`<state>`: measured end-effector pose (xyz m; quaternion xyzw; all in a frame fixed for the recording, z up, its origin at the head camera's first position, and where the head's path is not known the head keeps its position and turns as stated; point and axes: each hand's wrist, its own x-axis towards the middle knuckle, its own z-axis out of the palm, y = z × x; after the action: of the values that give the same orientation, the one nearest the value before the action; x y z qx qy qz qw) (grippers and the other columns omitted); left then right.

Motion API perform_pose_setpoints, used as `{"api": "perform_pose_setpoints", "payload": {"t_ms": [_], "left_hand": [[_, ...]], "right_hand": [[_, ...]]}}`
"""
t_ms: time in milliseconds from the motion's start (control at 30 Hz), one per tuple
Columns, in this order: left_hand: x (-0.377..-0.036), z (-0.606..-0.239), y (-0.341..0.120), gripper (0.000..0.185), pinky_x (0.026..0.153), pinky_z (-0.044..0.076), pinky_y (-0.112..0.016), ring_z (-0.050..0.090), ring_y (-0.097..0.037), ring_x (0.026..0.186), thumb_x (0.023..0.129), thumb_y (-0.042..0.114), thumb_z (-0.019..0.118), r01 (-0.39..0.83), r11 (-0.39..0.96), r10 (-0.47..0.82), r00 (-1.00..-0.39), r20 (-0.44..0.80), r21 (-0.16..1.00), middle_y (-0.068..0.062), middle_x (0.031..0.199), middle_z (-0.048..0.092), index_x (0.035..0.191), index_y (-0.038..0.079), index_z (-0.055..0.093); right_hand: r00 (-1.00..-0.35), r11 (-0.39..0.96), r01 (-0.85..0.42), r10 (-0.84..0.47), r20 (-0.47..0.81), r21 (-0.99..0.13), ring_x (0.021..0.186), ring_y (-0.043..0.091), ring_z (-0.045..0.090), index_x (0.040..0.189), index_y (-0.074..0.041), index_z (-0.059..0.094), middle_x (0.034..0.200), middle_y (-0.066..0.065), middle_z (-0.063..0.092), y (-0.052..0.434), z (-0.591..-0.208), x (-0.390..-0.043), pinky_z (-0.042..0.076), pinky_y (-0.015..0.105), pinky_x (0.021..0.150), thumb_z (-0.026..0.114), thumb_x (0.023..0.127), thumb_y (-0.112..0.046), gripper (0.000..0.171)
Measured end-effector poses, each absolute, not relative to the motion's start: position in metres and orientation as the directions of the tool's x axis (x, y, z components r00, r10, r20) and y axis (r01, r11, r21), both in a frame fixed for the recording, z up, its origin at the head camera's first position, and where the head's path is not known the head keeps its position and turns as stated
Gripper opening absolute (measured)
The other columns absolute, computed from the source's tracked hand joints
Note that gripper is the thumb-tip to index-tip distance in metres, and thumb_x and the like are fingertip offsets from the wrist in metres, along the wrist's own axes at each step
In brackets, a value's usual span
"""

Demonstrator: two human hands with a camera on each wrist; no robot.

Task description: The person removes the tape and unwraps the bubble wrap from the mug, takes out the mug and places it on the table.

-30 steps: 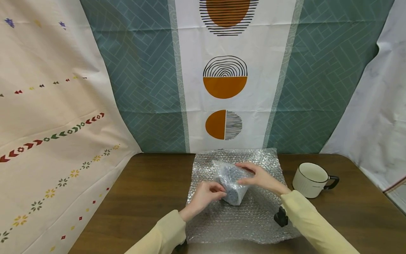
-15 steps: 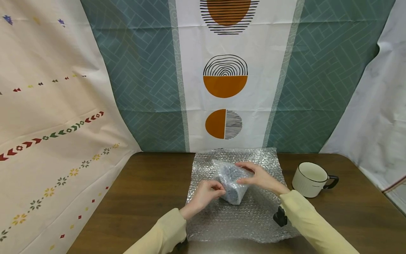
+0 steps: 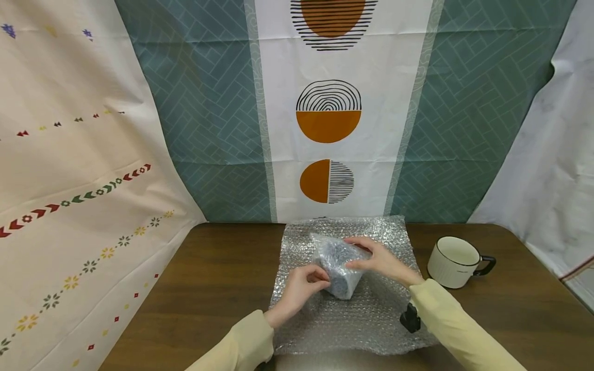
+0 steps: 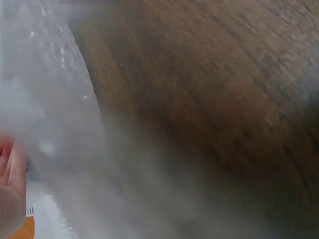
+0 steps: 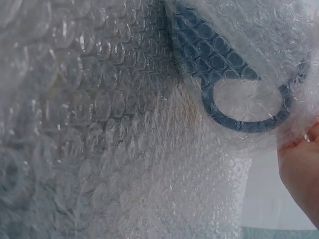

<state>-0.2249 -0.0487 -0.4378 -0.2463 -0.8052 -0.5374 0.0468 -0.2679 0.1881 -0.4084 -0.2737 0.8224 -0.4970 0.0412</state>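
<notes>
A blue-grey mug wrapped in bubble wrap (image 3: 337,269) lies on a sheet of bubble wrap (image 3: 366,319) spread over the wooden table (image 3: 213,288). My left hand (image 3: 302,284) pinches the wrap at the bundle's near left side. My right hand (image 3: 378,261) grips the bundle from the right, with fingers over its top and thumb on its side. In the right wrist view the mug's blue handle (image 5: 244,107) shows through the bubble wrap (image 5: 99,124), and my fingertips (image 5: 301,169) are at the right edge. The left wrist view is blurred, showing bubble wrap (image 4: 45,124) and table (image 4: 224,99).
A white mug with a black handle (image 3: 457,268) stands upright on the table to the right of the sheet. Patterned cloth backdrops (image 3: 329,118) hang behind the table and along the left side. Bare wood lies left of the sheet.
</notes>
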Motion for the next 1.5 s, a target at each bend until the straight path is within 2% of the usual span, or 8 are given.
{"api": "perform_pose_setpoints", "payload": {"t_ms": [200,533,733,833,967,1067,1233,1500], "left_hand": [[-0.226,-0.441,-0.046,0.007,0.059,0.048,-0.026,0.059,-0.012,0.067,0.076,0.008,0.073,0.416,0.293,0.308,-0.894,0.327,0.861,0.002,0.075,0.063,0.079,0.008,0.066],[-0.211,-0.407,-0.047,0.007,0.060,0.049,-0.028,0.059,-0.030,0.069,0.079,-0.002,0.067,0.381,0.233,0.374,-0.884,0.280,0.895,-0.015,0.077,0.061,0.079,-0.004,0.061],[-0.229,-0.432,-0.051,0.007,0.066,0.049,-0.044,0.060,-0.030,0.071,0.079,0.001,0.068,0.323,0.163,0.428,-0.874,0.229,0.932,-0.007,0.077,0.061,0.080,0.001,0.061],[-0.226,-0.424,-0.051,0.007,0.068,0.048,-0.049,0.061,-0.032,0.071,0.080,-0.004,0.066,0.293,0.111,0.456,-0.864,0.214,0.950,-0.014,0.077,0.061,0.081,-0.005,0.059],[-0.217,-0.408,-0.051,0.007,0.067,0.050,-0.043,0.060,-0.036,0.072,0.081,-0.006,0.063,0.302,0.120,0.478,-0.852,0.212,0.946,-0.020,0.078,0.059,0.082,-0.009,0.057],[-0.211,-0.401,-0.050,0.007,0.066,0.051,-0.036,0.060,-0.033,0.073,0.081,-0.004,0.064,0.317,0.186,0.462,-0.863,0.202,0.930,-0.018,0.079,0.058,0.082,-0.007,0.058],[-0.209,-0.397,-0.050,0.007,0.065,0.051,-0.040,0.060,-0.029,0.069,0.080,-0.004,0.066,0.307,0.216,0.436,-0.880,0.190,0.927,-0.016,0.077,0.059,0.081,-0.006,0.059],[-0.210,-0.389,-0.059,0.008,0.060,0.049,-0.038,0.057,-0.019,0.064,0.081,0.000,0.066,0.280,0.249,0.461,-0.876,0.141,0.927,-0.012,0.074,0.060,0.083,-0.007,0.062]], "right_hand": [[-0.838,0.349,-0.422,-0.502,0.214,-0.837,0.122,0.028,0.034,0.133,-0.007,0.044,0.134,0.008,0.040,0.185,-0.408,-0.266,0.031,0.046,0.096,0.072,0.078,-0.027,0.064],[-0.852,0.357,-0.400,-0.484,0.199,-0.844,0.122,0.028,0.034,0.132,-0.010,0.045,0.133,0.008,0.040,0.184,-0.407,-0.266,0.032,0.046,0.095,0.072,0.078,-0.027,0.062],[-0.851,0.355,-0.397,-0.488,0.194,-0.846,0.123,0.028,0.033,0.132,-0.009,0.045,0.134,0.008,0.040,0.185,-0.408,-0.267,0.031,0.047,0.096,0.071,0.079,-0.027,0.062],[-0.848,0.348,-0.397,-0.494,0.194,-0.849,0.123,0.028,0.033,0.132,-0.009,0.045,0.134,0.009,0.040,0.185,-0.409,-0.268,0.031,0.047,0.096,0.071,0.079,-0.027,0.062],[-0.851,0.349,-0.388,-0.491,0.187,-0.853,0.123,0.028,0.033,0.132,-0.008,0.045,0.134,0.009,0.040,0.186,-0.409,-0.268,0.030,0.048,0.096,0.071,0.080,-0.026,0.062],[-0.851,0.352,-0.392,-0.490,0.189,-0.850,0.123,0.028,0.033,0.132,-0.008,0.045,0.134,0.009,0.040,0.186,-0.409,-0.268,0.030,0.048,0.096,0.071,0.080,-0.026,0.061],[-0.851,0.353,-0.386,-0.493,0.181,-0.852,0.124,0.029,0.031,0.133,-0.009,0.044,0.135,0.009,0.038,0.185,-0.408,-0.266,0.029,0.049,0.096,0.070,0.080,-0.028,0.062],[-0.851,0.364,-0.397,-0.489,0.189,-0.843,0.125,0.030,0.030,0.133,-0.009,0.043,0.135,0.009,0.038,0.187,-0.409,-0.264,0.028,0.049,0.097,0.069,0.081,-0.028,0.061]]}}
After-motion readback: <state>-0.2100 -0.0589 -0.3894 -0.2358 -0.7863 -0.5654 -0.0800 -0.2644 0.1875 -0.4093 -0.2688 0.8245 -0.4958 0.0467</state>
